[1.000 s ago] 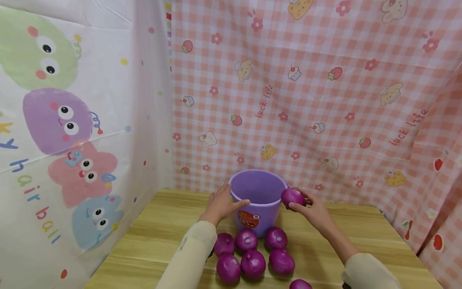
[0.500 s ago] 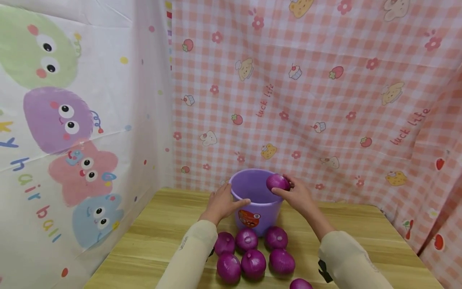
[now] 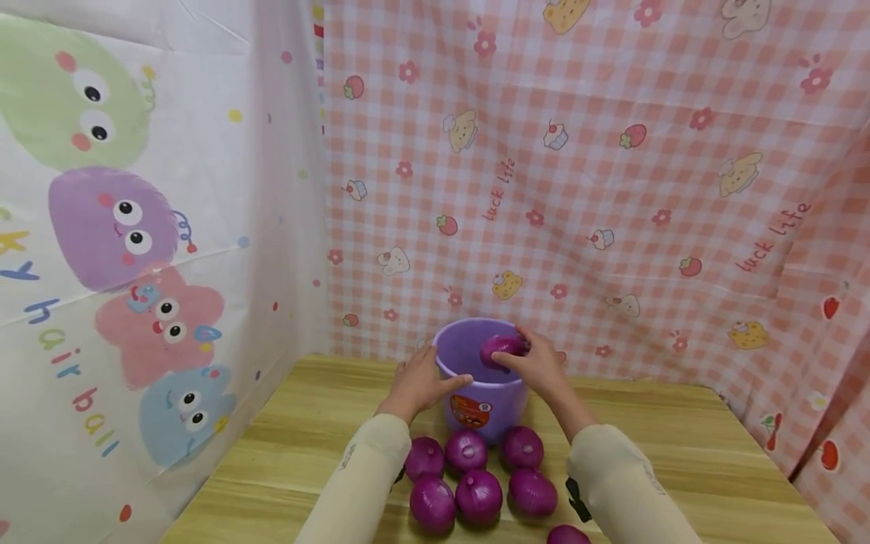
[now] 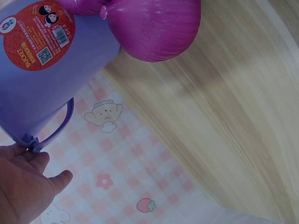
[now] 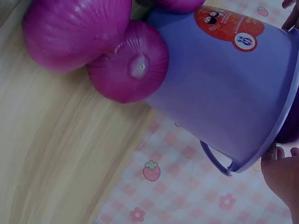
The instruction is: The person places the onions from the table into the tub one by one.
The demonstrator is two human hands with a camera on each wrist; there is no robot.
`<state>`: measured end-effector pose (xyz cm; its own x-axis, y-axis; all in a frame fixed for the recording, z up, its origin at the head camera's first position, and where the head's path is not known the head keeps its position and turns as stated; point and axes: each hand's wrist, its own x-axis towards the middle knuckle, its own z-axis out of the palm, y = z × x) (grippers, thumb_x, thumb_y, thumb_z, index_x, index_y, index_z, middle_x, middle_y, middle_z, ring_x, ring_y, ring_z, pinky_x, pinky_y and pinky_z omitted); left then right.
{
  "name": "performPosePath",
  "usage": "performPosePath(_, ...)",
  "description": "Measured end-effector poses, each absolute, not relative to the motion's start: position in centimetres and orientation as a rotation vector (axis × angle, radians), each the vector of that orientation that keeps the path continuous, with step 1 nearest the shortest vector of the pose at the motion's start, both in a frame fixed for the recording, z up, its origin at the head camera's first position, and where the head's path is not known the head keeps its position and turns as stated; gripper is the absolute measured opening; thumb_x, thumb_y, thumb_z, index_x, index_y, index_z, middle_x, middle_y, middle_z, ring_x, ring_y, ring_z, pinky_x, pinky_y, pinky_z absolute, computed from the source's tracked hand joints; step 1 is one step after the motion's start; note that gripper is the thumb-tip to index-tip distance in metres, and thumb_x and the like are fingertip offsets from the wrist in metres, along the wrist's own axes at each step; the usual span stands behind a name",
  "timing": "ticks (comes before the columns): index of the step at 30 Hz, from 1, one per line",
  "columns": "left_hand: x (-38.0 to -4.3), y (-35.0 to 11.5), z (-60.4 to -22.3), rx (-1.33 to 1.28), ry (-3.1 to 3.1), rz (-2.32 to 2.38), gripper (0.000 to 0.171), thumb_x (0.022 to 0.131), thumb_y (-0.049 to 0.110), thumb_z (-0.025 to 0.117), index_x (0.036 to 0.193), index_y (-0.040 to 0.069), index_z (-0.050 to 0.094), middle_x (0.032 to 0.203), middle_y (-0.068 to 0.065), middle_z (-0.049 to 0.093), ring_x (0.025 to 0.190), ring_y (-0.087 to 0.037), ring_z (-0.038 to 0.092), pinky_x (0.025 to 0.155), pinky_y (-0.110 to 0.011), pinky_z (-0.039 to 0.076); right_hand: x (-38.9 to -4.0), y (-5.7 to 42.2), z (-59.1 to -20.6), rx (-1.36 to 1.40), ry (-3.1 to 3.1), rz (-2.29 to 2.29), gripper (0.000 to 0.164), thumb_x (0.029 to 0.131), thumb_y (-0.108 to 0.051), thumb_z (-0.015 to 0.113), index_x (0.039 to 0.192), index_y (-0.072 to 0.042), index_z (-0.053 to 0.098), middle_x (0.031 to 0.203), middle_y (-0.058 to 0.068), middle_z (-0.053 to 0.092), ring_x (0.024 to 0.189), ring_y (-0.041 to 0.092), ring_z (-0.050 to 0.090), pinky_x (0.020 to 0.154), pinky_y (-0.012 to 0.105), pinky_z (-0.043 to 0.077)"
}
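Note:
In the head view, a purple bucket (image 3: pixel 485 408) stands upright at the back of the table. My right hand (image 3: pixel 540 366) holds a purple onion (image 3: pixel 499 353) within its mouth, thumb on the near side. My left hand (image 3: pixel 420 384) rests against the left rim, its thumb lying by the front edge. The left wrist view shows fingers of the left hand (image 4: pixel 25 186) touching the rim near the handle joint. In the right wrist view, the right hand (image 5: pixel 282 175) is at the rim, and most of its onion is hidden. Several onions (image 3: pixel 479 497) sit in front of the bucket.
Another onion (image 3: pixel 568 536) is cut off at the bottom edge of the head view. The wooden table (image 3: pixel 693 446) extends to both sides. A pink checked cloth (image 3: pixel 584 181) hangs behind it, and a white printed cloth (image 3: pixel 224 128) hangs to the left.
My right hand has carried the onion leftward from outside the bucket's right rim, over the edge and down into the mouth. The left hand and the other onions have stayed put.

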<state>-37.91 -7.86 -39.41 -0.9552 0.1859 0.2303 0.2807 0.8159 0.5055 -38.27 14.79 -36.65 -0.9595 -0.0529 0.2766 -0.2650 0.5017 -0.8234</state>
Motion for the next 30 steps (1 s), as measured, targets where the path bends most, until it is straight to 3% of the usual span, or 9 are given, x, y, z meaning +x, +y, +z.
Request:
performPosePath(4,-37.8,-7.8,-39.3,-0.364,-2.836,-0.823,0.103,0.084,0.07,0.062,0.154,0.001,0.031,0.158,-0.015,0.033,0.144,-0.033,0.03,0.117,-0.059,0.018,-38.4,14.8,-37.1,0.253,-2.501,1.518,0.078,0.087,-0.019,0.076,0.15,0.005,0.036,0.146,0.03,0.043,0.132,0.044,0.046,0.104,0.051,0.045)
performPosePath(24,-37.6,-7.7,-39.1,-0.356,-2.833,-0.835,0.1,0.085,0.065,0.064,0.154,0.002,0.03,0.158,-0.015,0.033,0.144,-0.034,0.03,0.117,-0.058,0.018,-37.2,15.6,-37.9,0.266,-2.368,1.713,0.07,0.091,-0.017,0.073,0.15,0.0,0.04,0.146,0.027,0.045,0.132,0.04,0.046,0.107,0.05,0.042)
performPosePath(27,-37.5,-7.7,-39.0,-0.355,-2.828,-0.836,0.1,0.085,0.066,0.064,0.154,0.002,0.031,0.157,-0.015,0.034,0.144,-0.034,0.031,0.117,-0.058,0.019,-36.8,15.9,-38.2,0.292,-2.286,1.788,0.066,0.091,-0.013,0.072,0.148,0.002,0.042,0.143,0.027,0.048,0.13,0.041,0.048,0.105,0.044,0.044)
performPosePath(30,-37.4,-7.7,-38.9,-0.359,-2.819,-0.848,0.1,0.085,0.065,0.066,0.153,0.0,0.032,0.156,-0.016,0.035,0.143,-0.035,0.032,0.116,-0.058,0.02,-36.4,16.3,-38.5,0.312,-2.222,1.834,0.063,0.091,-0.01,0.072,0.146,0.002,0.045,0.141,0.026,0.051,0.128,0.04,0.051,0.099,0.031,0.048)
